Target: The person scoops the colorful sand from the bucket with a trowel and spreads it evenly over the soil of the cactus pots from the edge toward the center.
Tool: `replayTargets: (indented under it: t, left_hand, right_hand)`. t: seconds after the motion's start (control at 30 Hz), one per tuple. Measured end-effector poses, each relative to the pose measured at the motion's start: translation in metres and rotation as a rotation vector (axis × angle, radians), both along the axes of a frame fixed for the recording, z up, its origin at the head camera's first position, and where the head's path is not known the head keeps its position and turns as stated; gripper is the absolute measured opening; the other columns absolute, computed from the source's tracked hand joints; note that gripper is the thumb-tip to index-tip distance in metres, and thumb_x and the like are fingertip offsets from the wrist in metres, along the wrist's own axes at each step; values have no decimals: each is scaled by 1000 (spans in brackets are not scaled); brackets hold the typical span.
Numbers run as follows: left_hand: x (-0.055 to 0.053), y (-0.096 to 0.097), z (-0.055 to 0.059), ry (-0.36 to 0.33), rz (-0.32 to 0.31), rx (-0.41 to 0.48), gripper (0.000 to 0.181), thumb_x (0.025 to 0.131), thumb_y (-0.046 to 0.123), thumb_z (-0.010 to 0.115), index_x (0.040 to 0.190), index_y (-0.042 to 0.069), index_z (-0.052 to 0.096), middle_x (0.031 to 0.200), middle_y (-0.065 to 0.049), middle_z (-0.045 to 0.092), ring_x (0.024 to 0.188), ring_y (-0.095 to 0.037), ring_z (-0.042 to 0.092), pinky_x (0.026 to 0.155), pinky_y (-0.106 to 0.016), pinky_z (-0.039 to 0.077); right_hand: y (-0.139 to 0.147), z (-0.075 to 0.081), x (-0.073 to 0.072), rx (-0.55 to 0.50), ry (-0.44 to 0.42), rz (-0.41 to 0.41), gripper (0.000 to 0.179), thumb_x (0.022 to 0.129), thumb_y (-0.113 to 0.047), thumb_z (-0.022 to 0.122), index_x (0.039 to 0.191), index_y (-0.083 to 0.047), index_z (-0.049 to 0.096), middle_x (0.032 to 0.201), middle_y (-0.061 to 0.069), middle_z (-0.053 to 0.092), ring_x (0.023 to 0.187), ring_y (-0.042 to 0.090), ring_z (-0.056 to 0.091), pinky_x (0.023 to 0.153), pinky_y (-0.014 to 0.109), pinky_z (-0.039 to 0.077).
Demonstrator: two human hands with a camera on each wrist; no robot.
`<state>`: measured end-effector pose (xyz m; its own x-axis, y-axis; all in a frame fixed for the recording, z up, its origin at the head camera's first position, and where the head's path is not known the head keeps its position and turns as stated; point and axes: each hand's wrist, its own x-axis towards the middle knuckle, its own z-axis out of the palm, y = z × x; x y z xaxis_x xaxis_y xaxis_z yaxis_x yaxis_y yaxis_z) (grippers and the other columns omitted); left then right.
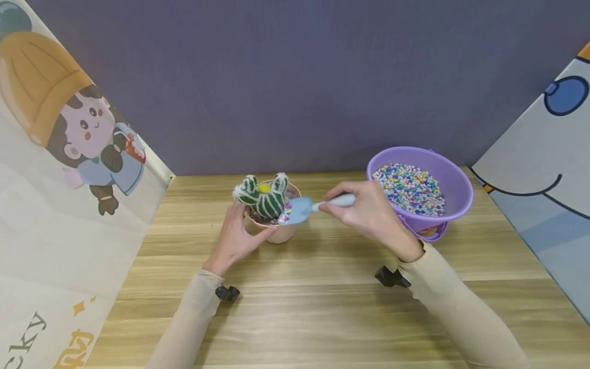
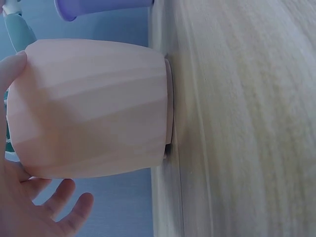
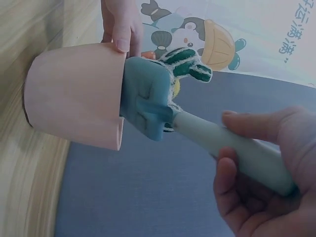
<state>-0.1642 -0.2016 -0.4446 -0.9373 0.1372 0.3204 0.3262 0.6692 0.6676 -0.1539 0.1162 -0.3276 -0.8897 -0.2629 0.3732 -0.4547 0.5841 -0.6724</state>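
Note:
A pale pink flower pot stands upright on the wooden table, holding a green cactus with white fuzzy ridges and a yellow top. My left hand holds the pot by its rim, thumb on the near side and fingers round the left side. Between thumb and fingers, my right hand grips the pale handle of a small blue trowel. Its blade tilts down over the pot's right rim, with colourful pebbles at its tip beside the cactus. The soil surface is partly hidden.
A purple bucket with many multicoloured pebbles stands at the right, close to my right forearm. A dark blue-grey panel closes off the back of the table. Printed panels with cartoon figures flank both sides.

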Motion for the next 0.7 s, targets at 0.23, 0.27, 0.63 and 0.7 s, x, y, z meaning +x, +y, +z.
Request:
replayTargets:
  t: [0.23, 0.27, 0.63, 0.7]
  left_hand:
    - [1, 1, -1, 18, 11, -3, 109, 82, 56, 88, 168, 28, 28, 173, -9, 36, 156, -36, 38, 128, -64, 31]
    - [1, 2, 0, 18, 15, -3, 109, 82, 57, 88, 168, 28, 28, 173, -9, 36, 156, -36, 38, 128, -64, 31]
    - [9, 8, 5, 12, 75, 0, 113, 80, 65, 86, 169, 33, 26, 175, -3, 32, 159, -34, 34, 129, -63, 30]
    - [10, 9, 5, 13, 81, -3, 112, 79, 66, 86, 169, 33, 27, 174, -2, 33, 159, -33, 34, 129, -63, 31]
  right_hand:
    - [-3, -1, 3, -107, 87, 73, 13, 83, -17, 92, 93, -16, 83, 79, -5, 80, 52, 10, 58, 46, 22, 44]
    - [-4, -1, 3, -114, 99, 85, 13, 84, -16, 92, 93, -15, 83, 80, -5, 80, 53, 9, 58, 46, 22, 44]
    - [-6, 1, 5, -164, 171, 111, 17, 83, -11, 92, 97, -11, 81, 90, 0, 82, 64, 9, 66, 57, 20, 51]
    - [-6, 0, 6, -168, 174, 113, 17, 83, -11, 92, 97, -11, 81, 91, 1, 82, 64, 9, 66, 57, 20, 51]
